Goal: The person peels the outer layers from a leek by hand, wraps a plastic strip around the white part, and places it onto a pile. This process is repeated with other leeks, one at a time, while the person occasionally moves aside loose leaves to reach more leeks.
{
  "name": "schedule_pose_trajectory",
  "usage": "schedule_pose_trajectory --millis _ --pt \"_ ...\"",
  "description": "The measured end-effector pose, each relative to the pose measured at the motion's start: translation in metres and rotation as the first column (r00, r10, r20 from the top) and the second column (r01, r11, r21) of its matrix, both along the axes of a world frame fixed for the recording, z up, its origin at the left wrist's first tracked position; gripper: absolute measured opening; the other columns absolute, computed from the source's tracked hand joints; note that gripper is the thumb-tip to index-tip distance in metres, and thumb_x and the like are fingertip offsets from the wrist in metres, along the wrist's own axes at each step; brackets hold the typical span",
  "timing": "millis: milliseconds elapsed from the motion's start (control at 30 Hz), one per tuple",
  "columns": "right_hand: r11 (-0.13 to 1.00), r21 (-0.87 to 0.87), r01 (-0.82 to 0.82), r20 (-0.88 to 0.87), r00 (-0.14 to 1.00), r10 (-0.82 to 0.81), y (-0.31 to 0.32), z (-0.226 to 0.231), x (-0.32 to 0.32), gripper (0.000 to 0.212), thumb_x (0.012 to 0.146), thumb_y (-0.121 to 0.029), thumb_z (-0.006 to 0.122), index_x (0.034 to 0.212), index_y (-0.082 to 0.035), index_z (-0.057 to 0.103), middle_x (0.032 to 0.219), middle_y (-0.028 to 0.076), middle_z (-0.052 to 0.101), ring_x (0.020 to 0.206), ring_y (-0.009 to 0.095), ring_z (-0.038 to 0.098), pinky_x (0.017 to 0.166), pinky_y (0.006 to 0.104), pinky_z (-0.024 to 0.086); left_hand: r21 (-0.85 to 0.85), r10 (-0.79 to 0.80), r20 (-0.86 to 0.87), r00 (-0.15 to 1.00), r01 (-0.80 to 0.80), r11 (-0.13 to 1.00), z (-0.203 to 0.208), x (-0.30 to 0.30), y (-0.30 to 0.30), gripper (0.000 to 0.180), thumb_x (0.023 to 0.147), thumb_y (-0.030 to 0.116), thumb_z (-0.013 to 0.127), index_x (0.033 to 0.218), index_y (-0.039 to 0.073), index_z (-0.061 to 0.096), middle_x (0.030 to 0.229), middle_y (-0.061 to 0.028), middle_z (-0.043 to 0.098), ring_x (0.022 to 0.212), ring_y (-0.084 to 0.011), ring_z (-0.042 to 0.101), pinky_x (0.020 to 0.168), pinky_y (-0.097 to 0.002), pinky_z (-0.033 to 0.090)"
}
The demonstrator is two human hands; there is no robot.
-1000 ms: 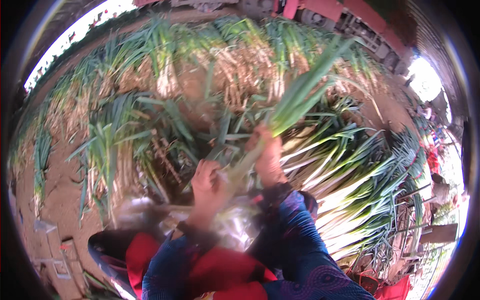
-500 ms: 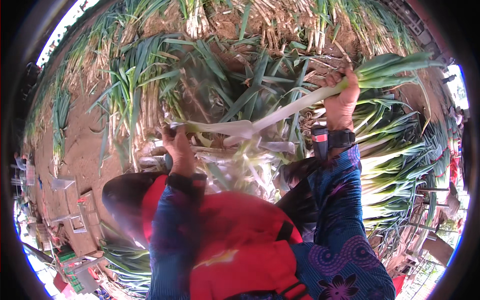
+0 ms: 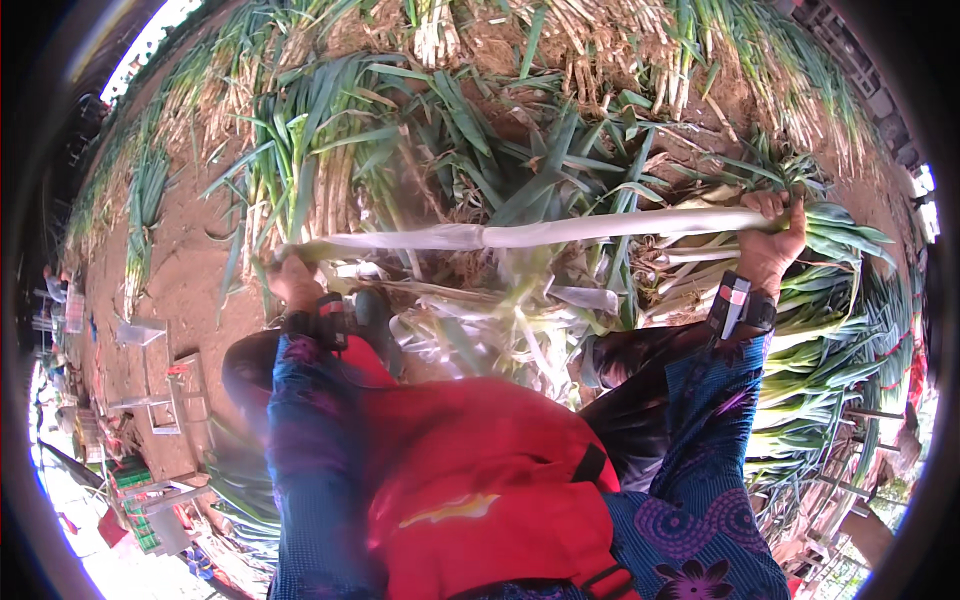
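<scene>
A long white leek (image 3: 610,226) stretches almost level across the space in front of me. My right hand (image 3: 775,243) is closed round its upper stalk, just below the green leaves (image 3: 838,232). From the leek's other end a pale strip of outer leaf (image 3: 400,240) runs leftward, pulled taut. My left hand (image 3: 293,280) is closed on the far end of that strip; its fingertips are partly blurred. Whether the strip is still joined to the stalk at the meeting point I cannot tell. Below the leek, between my knees, lies a heap of peeled leaf scraps (image 3: 480,335).
Bundles of leeks (image 3: 330,180) lie at the upper left, with more rows along the far side. Cut green leaves (image 3: 545,170) are piled in the middle. A large stack of leeks (image 3: 825,350) lies on my right. Bare soil (image 3: 190,250) shows at left, near a small frame (image 3: 160,410).
My hands have moved farther apart, the left going left and the right going right. The leek and strip have gone from tilted to nearly level and stretch wider.
</scene>
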State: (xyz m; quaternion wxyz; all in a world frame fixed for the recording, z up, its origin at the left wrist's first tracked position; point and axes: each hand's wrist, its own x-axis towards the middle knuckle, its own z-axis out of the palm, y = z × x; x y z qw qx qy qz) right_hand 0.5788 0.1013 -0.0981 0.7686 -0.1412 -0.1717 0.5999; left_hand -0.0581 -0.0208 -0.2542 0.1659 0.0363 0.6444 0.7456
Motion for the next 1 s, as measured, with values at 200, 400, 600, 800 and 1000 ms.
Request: schedule_pose_trajectory --millis 200,400,600,800,1000 --pt "0.997 0.05 0.058 -0.048 0.997 -0.055 -0.011 0.005 0.058 0.025 0.082 -0.028 0.062 0.082 -0.004 0.052 0.061 -0.002 0.039 0.053 0.014 0.037 0.058 0.0317 0.034 -0.777 -0.713 -0.617 0.334 -0.405 0.482 0.001 -0.132 -0.03 0.027 0.079 0.021 0.064 0.1 0.004 0.062 0.085 -0.0069 0.066 0.069 -0.0176 0.062 0.057 -0.031 0.05" --pt "0.971 0.23 -0.07 -0.012 0.997 0.074 -0.016 0.005 0.037 0.024 0.079 -0.023 0.066 0.084 -0.004 0.052 0.065 0.0 0.039 0.057 0.013 0.034 0.061 0.0299 0.031 -0.314 -0.785 0.063 0.616 0.759 0.57 0.091 0.051 0.015 0.027 0.077 0.02 0.066 0.096 0.001 0.064 0.088 -0.0134 0.067 0.083 -0.0239 0.065 0.071 -0.0361 0.052" --pt "0.909 0.318 -0.27 -0.103 0.943 0.316 -0.004 0.02 -0.016 0.023 0.084 -0.023 0.063 0.086 -0.003 0.052 0.065 -0.001 0.039 0.057 0.012 0.034 0.061 0.029 0.031 -0.654 -0.747 -0.649 -0.144 0.607 0.451 0.138 0.193 0.015 0.025 0.074 0.018 0.075 0.094 0.007 0.066 0.089 -0.0084 0.064 0.083 -0.0208 0.064 0.072 -0.0321 0.052" --pt "0.912 0.311 -0.268 -0.081 0.949 0.306 -0.005 0.024 -0.035 0.021 0.083 -0.019 0.063 0.084 -0.002 0.052 0.064 0.0 0.037 0.057 0.012 0.034 0.06 0.0281 0.03 -0.781 -0.8 -0.523 -0.296 0.542 0.31 0.135 0.255 0.009 0.017 0.076 0.015 0.067 0.091 0.007 0.067 0.085 -0.0084 0.062 0.081 -0.0282 0.062 0.071 -0.039 0.05" --pt "0.934 0.271 -0.233 -0.029 0.968 0.25 -0.005 0.023 -0.035 0.02 0.084 -0.019 0.061 0.084 -0.002 0.051 0.066 0.001 0.038 0.058 0.013 0.034 0.061 0.0289 0.03 -0.791 -0.78 -0.546 -0.306 0.495 0.36 0.114 0.269 0.009 0.012 0.074 0.013 0.063 0.085 0.007 0.065 0.08 -0.0099 0.06 0.077 -0.0317 0.061 0.067 -0.0412 0.049"
